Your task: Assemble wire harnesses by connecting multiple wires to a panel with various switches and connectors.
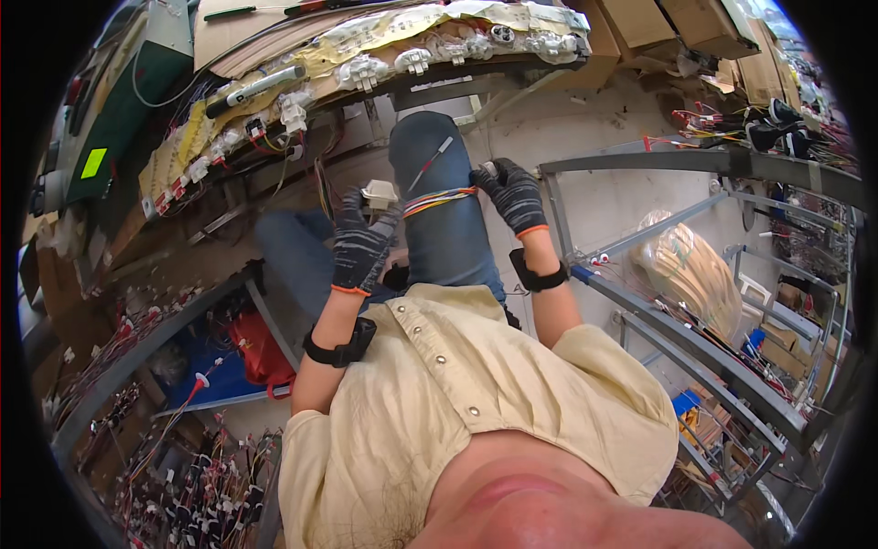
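My left hand [359,245], in a dark grey knitted glove with an orange cuff, is closed on a white plastic connector [380,193]. From it a bundle of coloured wires [440,199], with orange, yellow, white and blue among them, runs across my jeans-clad thigh. At the other end of the bundle my right hand [513,198], gloved alike, has its fingers closed on the wires. A small pale piece [491,169] shows at those fingertips; its kind is unclear. Above the bundle, a thin red and dark wire with a white sleeve [431,163] lies on the thigh.
Ahead stands a bench edge with taped-on connector holders [363,71] and a marker pen [256,90]. Metal frames [677,163] flank me on the right. Wire harnesses [215,485] hang at the lower left, near a red bag [261,349]. Cardboard boxes [640,27] are stacked far right.
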A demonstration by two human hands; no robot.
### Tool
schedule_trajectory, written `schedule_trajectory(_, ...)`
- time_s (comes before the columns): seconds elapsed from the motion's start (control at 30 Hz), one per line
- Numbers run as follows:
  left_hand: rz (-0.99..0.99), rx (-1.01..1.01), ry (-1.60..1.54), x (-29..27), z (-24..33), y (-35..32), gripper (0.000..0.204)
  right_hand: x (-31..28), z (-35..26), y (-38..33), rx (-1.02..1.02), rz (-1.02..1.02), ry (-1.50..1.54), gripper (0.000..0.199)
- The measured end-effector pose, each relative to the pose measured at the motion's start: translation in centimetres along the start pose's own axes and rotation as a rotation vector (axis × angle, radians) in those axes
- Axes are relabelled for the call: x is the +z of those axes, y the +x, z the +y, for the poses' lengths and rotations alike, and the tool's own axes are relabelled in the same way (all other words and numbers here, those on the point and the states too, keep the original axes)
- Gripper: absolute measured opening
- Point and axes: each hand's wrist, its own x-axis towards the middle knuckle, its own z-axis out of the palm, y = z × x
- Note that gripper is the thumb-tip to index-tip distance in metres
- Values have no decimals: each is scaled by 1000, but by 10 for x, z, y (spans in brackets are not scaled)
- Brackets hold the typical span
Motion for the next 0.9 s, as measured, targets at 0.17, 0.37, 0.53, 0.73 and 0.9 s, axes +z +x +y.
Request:
schedule_trajectory(0.17,68,7,-234,-5,19,-6,24,-23,-54,8,-514,330,45,39)
schedule_trajectory(0.37,180,125,-61,-14,45,0,23,-15,-93,22,-129,-83,1028,38)
schedule_trajectory(0.53,269,323,130,-15,26,23,17,-6,-123,42,-144,-58,1034,33)
schedule_trajectory(0.73,136,277,130,-18,22,49,18,-2,-147,54,-145,-68,1038,34)
schedule_trajectory(0.9,220,938,470,-14,-3,75,40,0,-145,56,-52,-103,1242,33)
